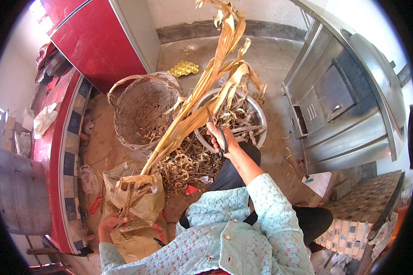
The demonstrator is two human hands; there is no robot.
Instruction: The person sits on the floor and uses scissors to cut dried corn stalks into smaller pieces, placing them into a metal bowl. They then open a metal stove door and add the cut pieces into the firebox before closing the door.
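Observation:
A long dried corn stalk with yellow-brown leaves runs slantwise from lower left to the top. Its thick lower end is gripped by my left hand, fingers closed, above a yellowish woven sack. My right hand is wrapped round a pair of dark-handled scissors. Their blades point up against the stalk's leaves; whether they are parted I cannot tell. Behind the stalk, a metal basin holds cut stalk pieces and dry bits.
A wicker basket with some scraps stands left of the basin. Dry curled scraps cover the floor before my knees. At the right is a metal stove; at the left are a red cabinet and a grey drum.

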